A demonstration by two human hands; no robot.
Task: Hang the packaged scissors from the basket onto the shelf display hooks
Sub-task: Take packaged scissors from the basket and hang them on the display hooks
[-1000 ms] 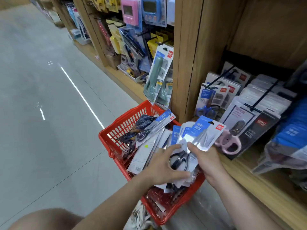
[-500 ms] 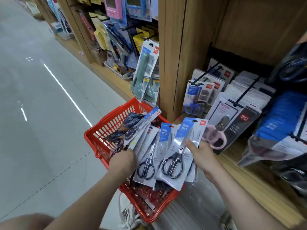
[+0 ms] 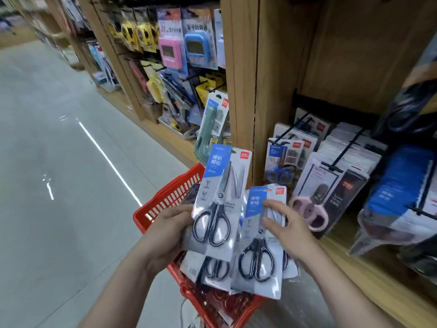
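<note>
Over the red basket I hold several packs of black-handled scissors on blue and white cards. My left hand grips the upper pack by its left edge, with more packs behind it. My right hand holds the lower pack, thumb on its front and fingers behind. Black display hooks stick out of the shelf to the right, loaded with other packaged scissors.
A wooden upright divides the shelving just behind the basket. Pink-handled scissors hang on the nearest hook. Timers and other hanging goods fill the bay at left. The grey aisle floor stretches away on the left.
Both hands have lifted the scissor packs higher above the basket and spread them apart. The view has tilted up toward the shelves.
</note>
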